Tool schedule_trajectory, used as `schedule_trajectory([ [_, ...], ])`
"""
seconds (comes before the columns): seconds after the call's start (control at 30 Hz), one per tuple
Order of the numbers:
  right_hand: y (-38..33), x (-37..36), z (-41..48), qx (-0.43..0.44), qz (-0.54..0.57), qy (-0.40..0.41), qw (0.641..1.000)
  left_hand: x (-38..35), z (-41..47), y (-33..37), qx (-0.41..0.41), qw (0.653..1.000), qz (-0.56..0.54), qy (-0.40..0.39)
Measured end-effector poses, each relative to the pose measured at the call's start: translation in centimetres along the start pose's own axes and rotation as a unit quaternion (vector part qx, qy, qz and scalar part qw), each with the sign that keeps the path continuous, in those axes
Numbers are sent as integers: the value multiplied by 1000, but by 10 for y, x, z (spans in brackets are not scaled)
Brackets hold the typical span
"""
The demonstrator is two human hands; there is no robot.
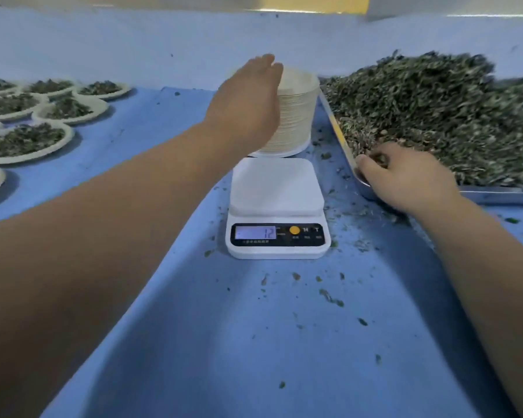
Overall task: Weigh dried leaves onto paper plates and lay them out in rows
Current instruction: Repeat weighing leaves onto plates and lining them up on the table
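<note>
Fetching a plate point(301, 75): reaching with flat, relaxed left hand point(248, 98) onto stack point(296, 125) behind bare scale point(277, 188), gripping leaves point(435, 110) in tray point(495, 197) at right with curled right hand point(405, 179); next, likely needs one plate peeled off and centred on scale.

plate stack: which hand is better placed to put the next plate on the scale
Left. The left hand is at the plate stack, just behind the bare scale; the right hand is off in the leaves at the tray corner.
</note>
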State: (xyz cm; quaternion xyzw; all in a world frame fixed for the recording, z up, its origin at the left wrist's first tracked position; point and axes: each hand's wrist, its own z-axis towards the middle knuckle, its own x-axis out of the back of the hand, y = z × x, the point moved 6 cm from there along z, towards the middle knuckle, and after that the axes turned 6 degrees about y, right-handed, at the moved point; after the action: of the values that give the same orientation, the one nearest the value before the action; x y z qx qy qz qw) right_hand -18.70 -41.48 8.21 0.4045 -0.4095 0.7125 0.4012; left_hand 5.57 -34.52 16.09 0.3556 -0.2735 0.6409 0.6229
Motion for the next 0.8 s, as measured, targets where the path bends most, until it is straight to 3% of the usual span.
schedule_trajectory([
  [0.13, -2, -9, -3, 33, -62, -22, 997, -14, 11, 5, -26, 994, 102, -39],
  [0.4, -10, -5, -8, 75, -61, 42, 994, -14, 15, 9, -114, 973, 194, -42],
  [0.8, -12, -5, -10, 82, -50, 71, 993, -16, 20, 4, -193, 946, 256, -49],
])
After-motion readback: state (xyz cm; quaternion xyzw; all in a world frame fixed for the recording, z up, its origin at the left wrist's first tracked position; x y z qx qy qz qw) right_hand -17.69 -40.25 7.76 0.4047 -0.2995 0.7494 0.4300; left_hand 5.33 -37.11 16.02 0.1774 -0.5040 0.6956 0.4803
